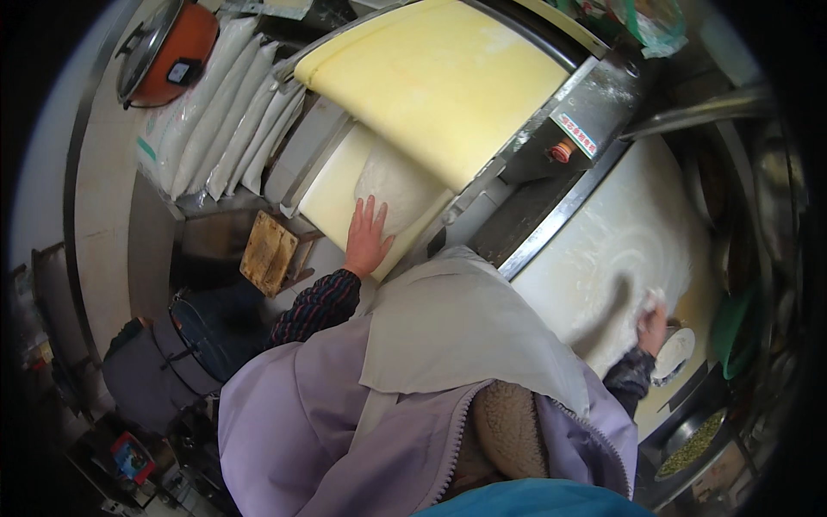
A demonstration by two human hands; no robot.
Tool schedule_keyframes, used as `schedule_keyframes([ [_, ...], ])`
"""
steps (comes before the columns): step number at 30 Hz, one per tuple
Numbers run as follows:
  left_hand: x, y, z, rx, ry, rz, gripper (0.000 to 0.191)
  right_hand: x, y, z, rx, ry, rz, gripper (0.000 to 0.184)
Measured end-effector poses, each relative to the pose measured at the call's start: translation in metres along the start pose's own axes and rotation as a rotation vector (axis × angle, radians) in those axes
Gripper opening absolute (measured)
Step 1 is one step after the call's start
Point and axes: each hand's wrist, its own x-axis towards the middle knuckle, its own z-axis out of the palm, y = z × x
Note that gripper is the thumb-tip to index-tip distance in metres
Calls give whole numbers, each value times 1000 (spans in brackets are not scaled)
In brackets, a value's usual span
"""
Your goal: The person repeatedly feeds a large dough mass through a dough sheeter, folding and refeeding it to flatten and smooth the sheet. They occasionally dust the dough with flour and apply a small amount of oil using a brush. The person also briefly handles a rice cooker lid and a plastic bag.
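Note:
My left hand (369, 238) lies with fingers apart on the near edge of a flat sheet of dough (397, 184). The dough rests on the lower yellow belt (326, 187) of a dough sheeter, and its far part is hidden under the upper yellow belt (433, 77). At the right, my right hand (652, 326) is over the floury worktop (620, 245), its fingers bent and blurred around something whitish, perhaps flour; what it holds is unclear. Just beside that hand stands a bowl of white flour (675, 354).
A metal control box (594, 103) with a red knob (561, 152) sits at the sheeter's right. Filled plastic bags (219, 123) and an orange electric pot (187, 52) are at upper left. A wooden stool (269, 253) stands below them. A green basin (736, 336) and a metal bowl of chopped greens (692, 446) are at right.

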Motion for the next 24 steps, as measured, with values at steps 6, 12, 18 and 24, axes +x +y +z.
schedule_keyframes([
  [6,-20,-11,17,-341,156,-22,75,46,-98,353,594,-838,276,30],
  [12,-36,-27,7,-419,272,-190,76,68,-161,487,-133,-853,-285,30],
  [18,20,-39,-53,-389,603,-133,70,65,-171,487,175,-651,-12,27],
  [24,154,-69,-131,-428,660,276,47,88,-138,436,262,-179,181,25],
])
